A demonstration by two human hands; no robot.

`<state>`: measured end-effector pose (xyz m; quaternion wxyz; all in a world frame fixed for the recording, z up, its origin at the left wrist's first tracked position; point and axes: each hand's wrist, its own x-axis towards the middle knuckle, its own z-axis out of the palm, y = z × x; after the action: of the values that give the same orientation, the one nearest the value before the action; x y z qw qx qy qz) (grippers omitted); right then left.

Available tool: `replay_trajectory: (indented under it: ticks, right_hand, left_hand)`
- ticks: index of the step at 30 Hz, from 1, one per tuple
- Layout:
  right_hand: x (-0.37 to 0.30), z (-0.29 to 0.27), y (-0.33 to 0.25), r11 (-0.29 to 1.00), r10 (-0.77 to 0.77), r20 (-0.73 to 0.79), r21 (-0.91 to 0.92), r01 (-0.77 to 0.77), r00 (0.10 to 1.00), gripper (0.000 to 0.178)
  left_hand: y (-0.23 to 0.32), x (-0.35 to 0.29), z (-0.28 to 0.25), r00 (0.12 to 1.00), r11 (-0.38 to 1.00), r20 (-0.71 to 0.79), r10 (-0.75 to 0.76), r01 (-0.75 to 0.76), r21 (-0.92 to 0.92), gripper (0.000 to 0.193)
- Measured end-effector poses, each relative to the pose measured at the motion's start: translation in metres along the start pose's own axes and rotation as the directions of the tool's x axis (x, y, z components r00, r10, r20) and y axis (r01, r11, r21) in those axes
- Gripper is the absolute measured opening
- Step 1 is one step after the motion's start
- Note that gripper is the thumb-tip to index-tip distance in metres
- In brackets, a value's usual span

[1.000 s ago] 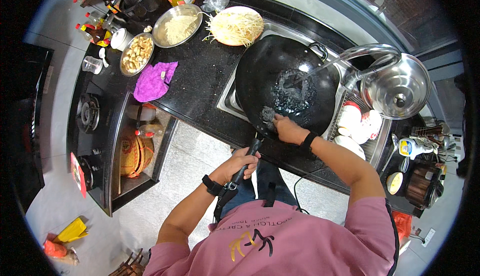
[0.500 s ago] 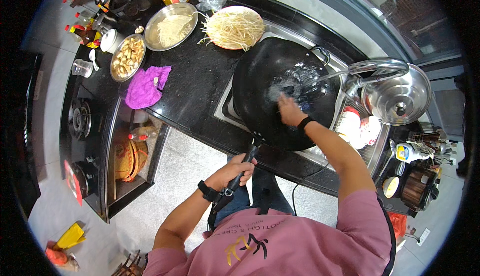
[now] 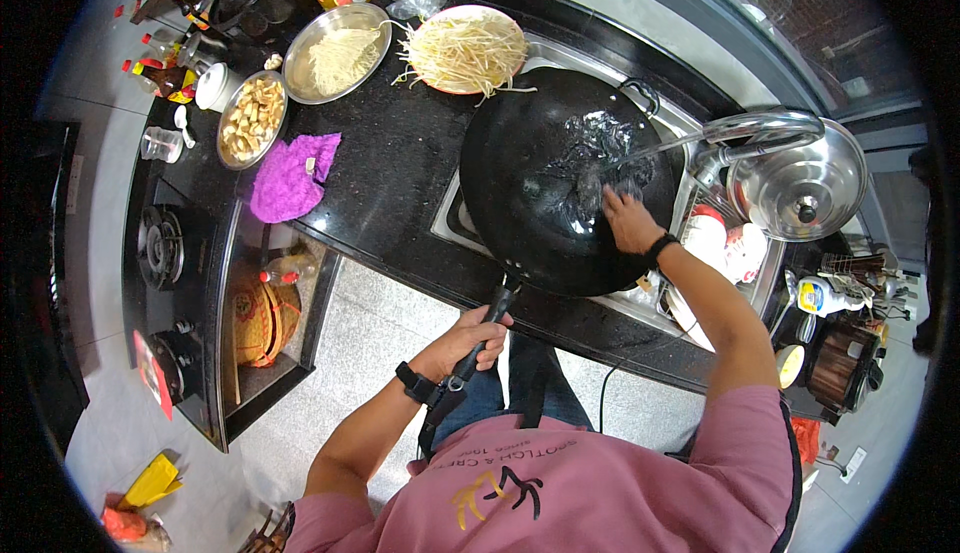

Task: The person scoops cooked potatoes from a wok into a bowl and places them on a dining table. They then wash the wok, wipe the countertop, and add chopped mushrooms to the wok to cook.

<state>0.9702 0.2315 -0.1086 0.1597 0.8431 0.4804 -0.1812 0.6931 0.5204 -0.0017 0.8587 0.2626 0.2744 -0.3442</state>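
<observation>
A large black wok point(image 3: 510, 173) rests over the sink, tilted, with water moving in its bowl. My left hand point(image 3: 480, 339) is wrapped round the wok's long black handle point(image 3: 503, 298) near the counter's front edge. Inside the wok, my right hand point(image 3: 630, 223) reaches down to the wet surface, fingers bent together. A dark patch lies at its fingertips; blur and splashing water hide what it is. From the curved metal faucet point(image 3: 760, 129), a stream runs into the wok just beyond my right hand.
A plate of bean sprouts point(image 3: 465, 50), a bowl of pale noodle-like strips point(image 3: 345, 61) and a bowl of brown chunks point(image 3: 252, 119) stand left of the wok. A purple cloth point(image 3: 292, 179) lies at the counter edge. Right are a glass lid point(image 3: 797, 181) and white-and-red dishes point(image 3: 705, 240).
My right hand has moved right and slightly nearer inside the wok. My left hand keeps its hold on the handle. Water still runs.
</observation>
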Motion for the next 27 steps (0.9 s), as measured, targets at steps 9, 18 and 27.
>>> replay_trajectory:
  ticks: [9, 18, 27]
  right_hand:
    - [0.017, -0.071, -0.114, 0.503, -0.416, -0.134, 0.790, 0.351, 0.899, 0.066]
    - [0.205, -0.058, -0.051, 0.992, 0.084, -0.063, -0.089, -0.090, 0.994, 0.058]
    - [0.130, -0.051, -0.085, 0.989, -0.135, 0.467, 0.013, 0.146, 0.874, 0.050]
  left_hand:
    - [0.004, 0.004, -0.006, 0.996, 0.996, 0.054, -0.067, 0.070, -0.060, 0.017]
    - [0.007, 0.001, -0.011, 0.996, 0.997, 0.053, -0.076, 0.074, 0.036, 0.021]
    - [0.007, 0.002, -0.012, 0.994, 0.997, 0.085, -0.068, 0.070, -0.016, 0.021]
